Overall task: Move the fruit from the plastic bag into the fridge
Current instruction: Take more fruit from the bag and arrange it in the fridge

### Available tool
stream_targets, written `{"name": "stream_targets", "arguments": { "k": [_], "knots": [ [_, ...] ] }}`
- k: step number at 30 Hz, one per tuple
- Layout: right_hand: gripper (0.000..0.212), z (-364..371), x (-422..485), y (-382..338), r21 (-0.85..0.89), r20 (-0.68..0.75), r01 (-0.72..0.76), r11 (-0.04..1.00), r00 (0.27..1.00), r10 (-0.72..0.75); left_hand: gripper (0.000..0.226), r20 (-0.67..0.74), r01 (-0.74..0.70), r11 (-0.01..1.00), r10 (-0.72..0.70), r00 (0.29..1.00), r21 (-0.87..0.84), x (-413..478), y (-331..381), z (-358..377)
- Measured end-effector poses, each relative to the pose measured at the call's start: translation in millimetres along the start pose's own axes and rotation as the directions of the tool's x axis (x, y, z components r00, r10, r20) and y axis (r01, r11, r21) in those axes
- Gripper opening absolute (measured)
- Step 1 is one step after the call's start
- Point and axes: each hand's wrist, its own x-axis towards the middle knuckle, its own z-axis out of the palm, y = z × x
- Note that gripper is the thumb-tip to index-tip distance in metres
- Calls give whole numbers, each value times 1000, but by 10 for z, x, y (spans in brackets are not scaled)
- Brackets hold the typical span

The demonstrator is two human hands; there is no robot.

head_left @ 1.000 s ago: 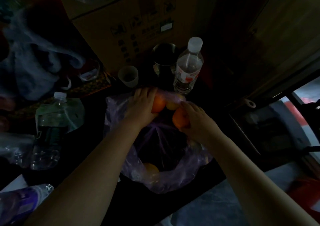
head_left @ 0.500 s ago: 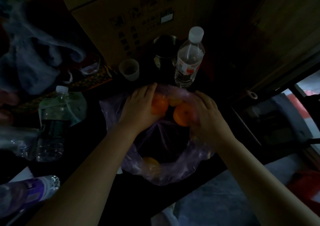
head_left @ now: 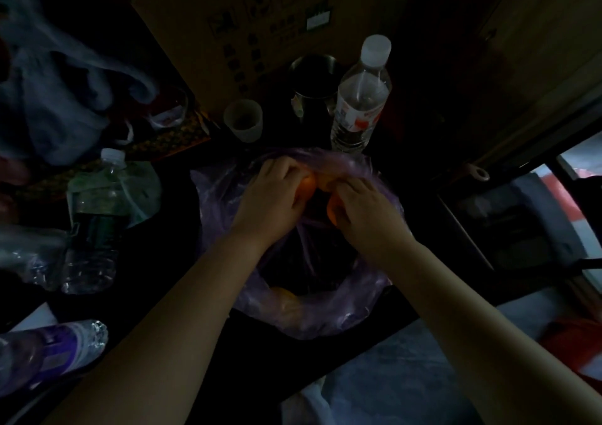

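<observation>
Purple and thin as film, the plastic bag [head_left: 351,307] lies slumped open on the dark bench [head_left: 163,278], and all the fruit I can see is inside it or at its mouth. The left hand [head_left: 270,203] is curled over the first orange [head_left: 308,187] at the far rim. The right hand [head_left: 368,216] is curled over the second orange [head_left: 333,212] just beside it, so the two hands sit close together, each clamped on its own fruit. A paler third fruit [head_left: 324,181] shows between them, and a fourth fruit [head_left: 286,297] lies low at the near side, seen through the plastic. In this dim light I cannot tell whether film is caught between fingers and peel. I judge these to be firm, round, fairly light fruit with a slightly waxy skin: sturdy enough for a full-palm grip, but likely to roll if set down carelessly and to bruise if squeezed or dropped. The best hold is around the widest part, fingers spread, lifting clear of the rim. The bag itself is limp, gives no support and may cling and drag along. A water bottle [head_left: 360,98] and a metal mug [head_left: 314,89] stand just beyond the bag, near enough to be knocked. I cannot make out a fridge in view.
</observation>
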Motion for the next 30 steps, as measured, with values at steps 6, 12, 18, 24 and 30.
{"name": "stream_targets", "arguments": {
  "k": [6, 12, 18, 24, 30],
  "knots": [
    [42, -21, 224, 34, -27, 20, -42, 999, 999, 42, 50, 20, 109, 994, -108, 994, -29, 121, -110, 31],
    [46, 14, 436, 0, -22, 25, -125, 992, 992, 126, 76, 118, 134, 991, -136, 984, 24, 113, -168, 74],
    [37, 63, 541, 32, -52, 23, -126, 991, 992, 127, 86, 157, 134, 989, -141, 977, 55, 91, -222, 116],
    [51, 121, 516, 17, -11, 65, -182, 983, 981, 182, 91, 178, 112, 990, -125, 976, 84, 16, -212, 80],
    [50, 118, 503, -56, -60, 68, -181, 982, 980, 185, 93, 184, 125, 991, -132, 974, 51, -97, -159, -21]
  ]
}}
